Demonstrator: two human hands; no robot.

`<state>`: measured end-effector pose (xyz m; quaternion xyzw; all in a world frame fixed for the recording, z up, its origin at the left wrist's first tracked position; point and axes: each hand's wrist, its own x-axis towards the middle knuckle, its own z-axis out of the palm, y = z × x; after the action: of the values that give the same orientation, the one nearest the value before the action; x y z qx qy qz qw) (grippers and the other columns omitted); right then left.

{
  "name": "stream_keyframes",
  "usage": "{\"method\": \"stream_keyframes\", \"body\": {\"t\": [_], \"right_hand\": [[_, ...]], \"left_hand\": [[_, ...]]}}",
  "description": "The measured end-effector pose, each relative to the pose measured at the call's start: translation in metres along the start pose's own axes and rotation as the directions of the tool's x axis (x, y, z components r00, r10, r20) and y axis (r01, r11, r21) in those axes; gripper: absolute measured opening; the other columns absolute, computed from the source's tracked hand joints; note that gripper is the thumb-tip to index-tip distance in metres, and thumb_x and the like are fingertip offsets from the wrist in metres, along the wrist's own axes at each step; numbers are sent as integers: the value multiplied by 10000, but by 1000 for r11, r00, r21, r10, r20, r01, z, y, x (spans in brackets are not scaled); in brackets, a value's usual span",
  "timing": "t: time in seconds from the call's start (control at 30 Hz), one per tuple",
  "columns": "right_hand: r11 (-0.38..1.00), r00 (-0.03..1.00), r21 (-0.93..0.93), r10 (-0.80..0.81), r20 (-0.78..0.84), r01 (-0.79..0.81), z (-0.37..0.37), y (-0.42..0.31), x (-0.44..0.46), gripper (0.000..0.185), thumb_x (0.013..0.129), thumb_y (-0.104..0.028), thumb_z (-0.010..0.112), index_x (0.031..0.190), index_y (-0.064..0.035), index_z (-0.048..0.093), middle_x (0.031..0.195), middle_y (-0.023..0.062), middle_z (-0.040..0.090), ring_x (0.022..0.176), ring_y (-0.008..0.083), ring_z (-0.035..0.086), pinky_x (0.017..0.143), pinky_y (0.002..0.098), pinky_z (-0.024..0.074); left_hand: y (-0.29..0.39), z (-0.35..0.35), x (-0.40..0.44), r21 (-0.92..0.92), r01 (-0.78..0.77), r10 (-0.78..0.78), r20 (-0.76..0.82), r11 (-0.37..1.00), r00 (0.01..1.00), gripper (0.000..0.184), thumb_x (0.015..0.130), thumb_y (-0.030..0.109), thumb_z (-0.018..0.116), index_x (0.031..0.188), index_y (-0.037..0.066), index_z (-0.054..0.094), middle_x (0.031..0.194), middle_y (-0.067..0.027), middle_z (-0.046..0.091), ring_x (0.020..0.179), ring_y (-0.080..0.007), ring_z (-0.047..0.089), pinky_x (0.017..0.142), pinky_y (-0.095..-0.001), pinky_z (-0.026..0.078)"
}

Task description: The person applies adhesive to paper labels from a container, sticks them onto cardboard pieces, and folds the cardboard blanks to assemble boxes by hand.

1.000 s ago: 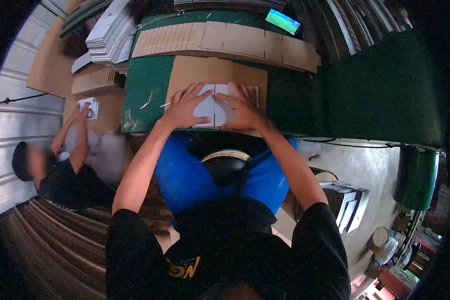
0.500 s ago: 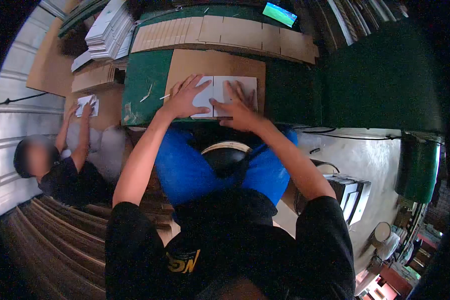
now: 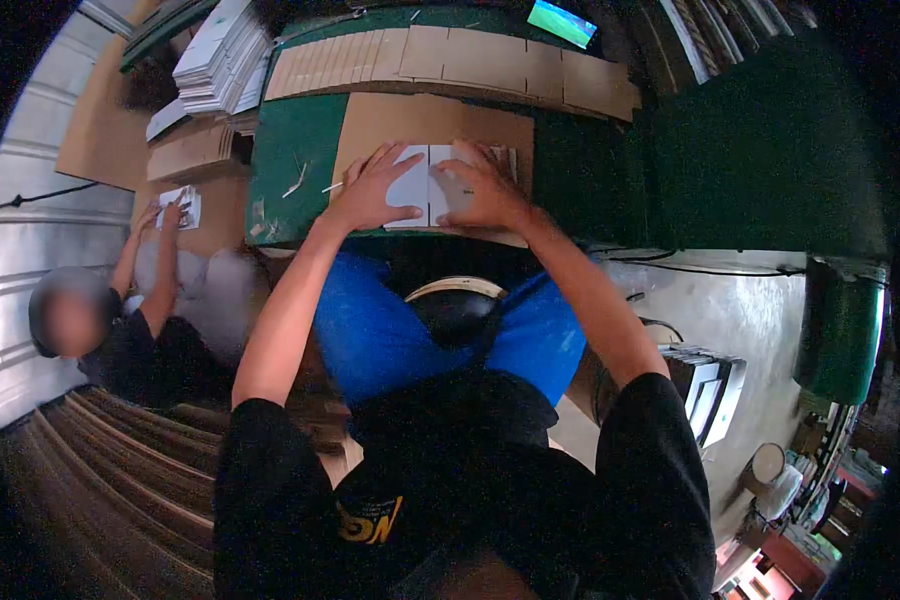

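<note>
A white cardboard piece [image 3: 410,187] with a dark slit down its middle lies on a brown cardboard sheet [image 3: 390,115] at the near edge of the green table. My left hand [image 3: 370,192] presses on its left part, fingers spread and thumb stretched along the near side. Over the right part, my right hand [image 3: 492,195] curves its fingers round the white cardboard, with the thumb near the slit. That part looks shaded and slightly raised, and brown edges show just beyond the fingers. The right hand hides most of the piece's right end.
Brown slotted cardboard strips [image 3: 470,62] lie along the back. A lit phone screen [image 3: 562,23] rests behind them. Stacked white cardboard [image 3: 215,65] stands at back left. Beside thin scraps [image 3: 296,178], a co-worker's hands [image 3: 165,210] handle another white piece at left.
My right hand has gone from lying spread on the white cardboard to curving round its right part, which no longer lies flat. My left hand stays nearly in place.
</note>
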<state>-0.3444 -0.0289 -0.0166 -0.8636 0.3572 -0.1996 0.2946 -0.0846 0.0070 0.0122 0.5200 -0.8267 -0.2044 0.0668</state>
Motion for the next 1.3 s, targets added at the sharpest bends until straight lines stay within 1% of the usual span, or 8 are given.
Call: {"method": "stream_keyframes", "body": {"t": [0.57,0.6,0.67,0.83,0.9,1.07,1.2,1.3], "right_hand": [[958,992,-278,96,82,-70,-17,-32,11,663,664,-413,838,1264,-218,637,1542,231,274,1422,456,235,1154,533,244],[969,979,-228,54,-195,-99,-24,-12,12,619,670,-401,841,1210,-166,648,1458,223,370,1357,430,326,1116,529,288],[991,688,-6,90,-720,-136,-55,29,17,515,702,-389,839,1045,-53,653,1179,177,561,1109,357,522,959,494,410],[871,203,85,206,-957,-485,-132,150,-20,782,818,-615,669,1350,-64,509,1242,243,555,1157,403,539,931,524,452],[272,334,-247,342,-878,-930,-152,149,-28,878,807,-692,620,1342,-2,529,1251,284,566,1165,411,560,936,530,465],[828,728,-235,268,-632,-509,-186,240,-59,672,729,-636,754,860,22,716,778,189,697,728,290,649,611,445,478],[378,466,-278,645,-605,-883,-209,212,-48,834,765,-776,587,1046,0,705,892,205,684,825,329,652,679,474,482],[79,511,-509,244,-824,-857,-190,317,-52,812,796,-755,569,1073,-3,697,922,196,691,840,333,654,692,477,482]], "left_hand": [[18,-12,8,181,43,-47,16,982,999,936,669,611,759,1465,234,445,1474,-187,361,1417,-395,235,1120,-599,226],[18,-11,10,179,45,-49,17,983,999,936,669,611,759,1465,234,445,1474,-187,361,1417,-395,235,1120,-599,226],[15,-8,11,115,29,-35,45,993,998,921,667,558,774,1450,191,457,1465,-182,370,1427,-371,240,1105,-603,247],[20,-7,8,84,60,-61,11,995,998,840,671,481,793,1366,105,508,1485,-171,360,1411,-334,298,1093,-590,276],[18,0,3,7,4,-3,-99,1000,995,754,687,439,803,1283,50,553,1496,-169,370,1391,-322,345,1114,-493,324],[12,21,-7,-20,-33,29,-186,999,982,719,708,480,792,1256,64,585,1484,-168,407,1385,-334,357,1125,-506,312],[17,25,-6,-1,12,-12,-216,1000,976,778,692,538,774,1305,115,550,1507,-101,391,1431,-301,275,1068,-614,248],[22,21,-11,13,16,-12,-215,1000,977,766,686,539,772,1293,122,562,1488,-108,416,1403,-312,323,1068,-600,280]]}}
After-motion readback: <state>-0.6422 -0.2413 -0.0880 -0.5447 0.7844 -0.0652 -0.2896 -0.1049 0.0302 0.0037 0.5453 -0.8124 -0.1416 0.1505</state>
